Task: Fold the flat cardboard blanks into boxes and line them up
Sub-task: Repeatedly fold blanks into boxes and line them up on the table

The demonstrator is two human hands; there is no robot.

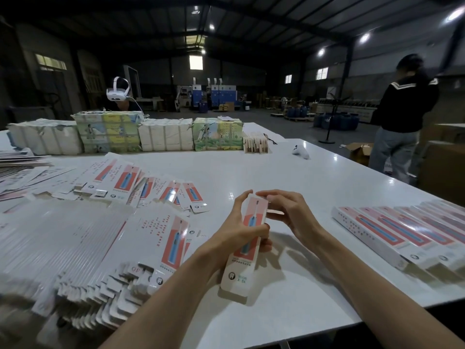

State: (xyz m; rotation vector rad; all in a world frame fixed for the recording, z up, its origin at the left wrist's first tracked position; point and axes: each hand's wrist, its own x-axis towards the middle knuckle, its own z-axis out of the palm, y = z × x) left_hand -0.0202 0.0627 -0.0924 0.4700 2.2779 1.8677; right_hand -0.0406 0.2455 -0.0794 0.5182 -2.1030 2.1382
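The person holds one box (pixel 237 273) in the air over the near middle of the table (pixel 276 167). It tilts with its top end away from them and its bottom end low, close to the tabletop. The left hand (pixel 236 227) grips it around the middle, thumb across the printed front and fingers wrapped behind. The right hand (pixel 292 212) works at the top end. Its index finger is curled over the top edge and its thumb is against a small flap sticking out at the side, so it pinches the box there.

To the right, a row of boxes (pixel 392 235) lies side by side on the table, touching one another and running off toward the edge. To the left, flat blanks (pixel 156 238) sit in a fanned stack near the left forearm. More blanks (pixel 151 187) are spread loosely behind it.

Wrapped bundles (pixel 166 134) line the far side of the table. A white controller (pixel 300 151) lies alone, well apart from the hands. A white headset (pixel 117 90) shows behind the bundles, and another person (pixel 402 109) stands off past the table's right corner.
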